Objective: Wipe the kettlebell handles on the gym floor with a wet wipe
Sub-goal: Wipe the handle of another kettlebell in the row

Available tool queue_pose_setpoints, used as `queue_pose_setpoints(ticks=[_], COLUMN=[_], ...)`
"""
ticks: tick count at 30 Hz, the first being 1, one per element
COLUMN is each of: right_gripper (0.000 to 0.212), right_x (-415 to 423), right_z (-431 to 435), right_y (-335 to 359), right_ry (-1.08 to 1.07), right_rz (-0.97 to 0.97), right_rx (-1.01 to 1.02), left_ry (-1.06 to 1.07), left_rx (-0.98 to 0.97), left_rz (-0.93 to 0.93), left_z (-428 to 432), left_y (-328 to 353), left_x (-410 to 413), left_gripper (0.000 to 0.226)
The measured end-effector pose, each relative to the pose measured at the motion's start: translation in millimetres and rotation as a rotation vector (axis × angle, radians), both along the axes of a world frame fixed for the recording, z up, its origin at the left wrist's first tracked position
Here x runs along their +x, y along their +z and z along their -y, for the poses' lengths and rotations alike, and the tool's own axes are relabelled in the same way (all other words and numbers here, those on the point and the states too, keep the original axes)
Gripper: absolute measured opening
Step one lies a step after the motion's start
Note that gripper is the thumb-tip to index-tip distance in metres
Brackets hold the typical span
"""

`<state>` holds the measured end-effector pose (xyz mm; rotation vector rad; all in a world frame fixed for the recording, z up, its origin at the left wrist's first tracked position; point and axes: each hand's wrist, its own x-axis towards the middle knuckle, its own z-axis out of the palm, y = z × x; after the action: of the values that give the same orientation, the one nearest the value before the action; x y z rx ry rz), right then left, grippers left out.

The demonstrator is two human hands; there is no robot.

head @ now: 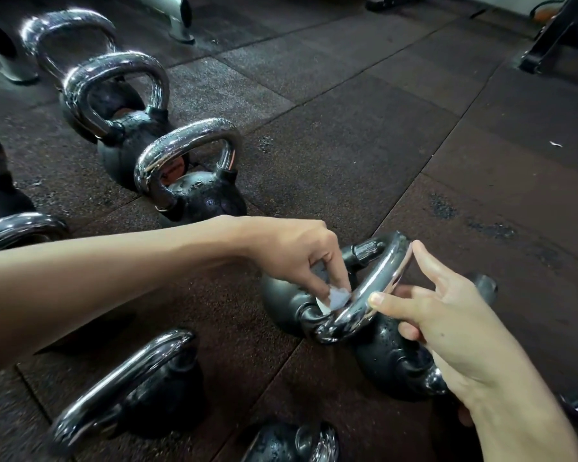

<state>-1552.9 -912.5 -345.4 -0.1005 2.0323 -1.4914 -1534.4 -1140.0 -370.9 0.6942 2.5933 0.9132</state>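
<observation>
step: wiping the curved chrome kettlebell handle [377, 285] of the black round kettlebell [281, 305], which sits near right on the dark rubber gym floor [347, 128].
left hand [294, 255]: grip pinching the small white wet wipe [336, 299] in its fingertips, pressed to the handle's near-left end, just beside the collar.
right hand [447, 325]: grip round the same handle, thumb on the near side, index finger stretched to the far end; judged to be steadying it.
method: open the bunched wipe, wrap it round the bar and draw it collar to collar, turning to reach the underside.
risk: patches under the right fingers may be missed; shift that hand and re-wipe.
remaining: other chrome-handled black kettlebells [194, 195] stand left, far and near; cannot tell which are done.
</observation>
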Motion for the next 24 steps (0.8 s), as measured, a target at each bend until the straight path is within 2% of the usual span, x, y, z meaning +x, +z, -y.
queue_pose_setpoints(ticks=[6, 10, 15, 19, 24], right_gripper=[0.105, 0.106, 0.106, 0.111, 0.105], right_x=[1.0, 2.6, -8.2, -14.0, -10.6], right_z=[3.7, 8.5, 25.2, 61.6, 125.1], right_y=[1.8, 2.7, -6.1, -7.2, -3.9], right_ry=[0.011, 0.024, -0.029, -0.067, -0.048], right_rz=[-0.010, -0.001, 0.026, 0.047, 0.027], right_rx=[0.011, 0.004, -0.048, -0.147, -0.171], left_ry=[0.030, 0.011, 0.268, 0.573, 0.795], left_rx=[-0.108, -0.205, -0.114, -0.041, 0.006], left_rz=[-0.011, -0.086, -0.184, -0.314, -0.312], left_z=[0.6, 2.5, 36.5, 76.8, 102.5], left_y=[-28.1, -21.9, -0.8, 21.2, 31.9], left_x=[3.7, -1.1, 17.9, 42.1, 66.3], left_gripper=[0.025, 0.025, 0.021, 0.018, 0.013])
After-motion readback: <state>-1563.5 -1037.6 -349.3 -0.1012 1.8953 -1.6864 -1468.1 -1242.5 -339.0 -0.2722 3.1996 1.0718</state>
